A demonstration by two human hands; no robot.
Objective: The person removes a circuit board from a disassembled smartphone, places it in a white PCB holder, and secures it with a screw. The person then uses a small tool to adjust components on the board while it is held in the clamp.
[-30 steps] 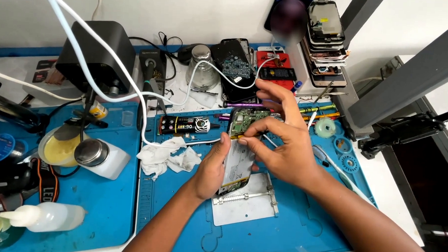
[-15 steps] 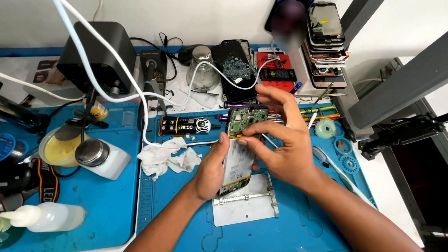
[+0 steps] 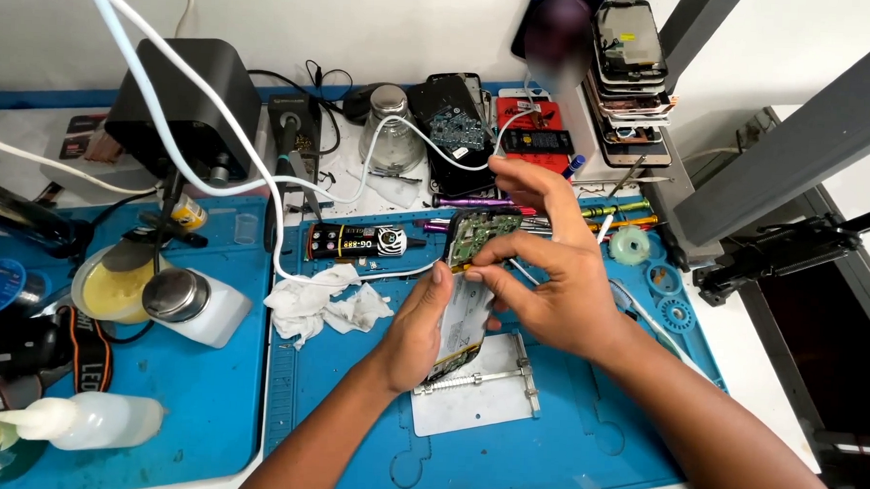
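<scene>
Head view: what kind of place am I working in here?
Likely a phone repair bench: the hands hold an opened phone over a blue work mat, with a stack of phones behind.

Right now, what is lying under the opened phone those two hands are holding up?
Under the opened phone sits a pale metal holder plate on the blue mat. The left hand and phone cover the plate's upper left part.
</scene>
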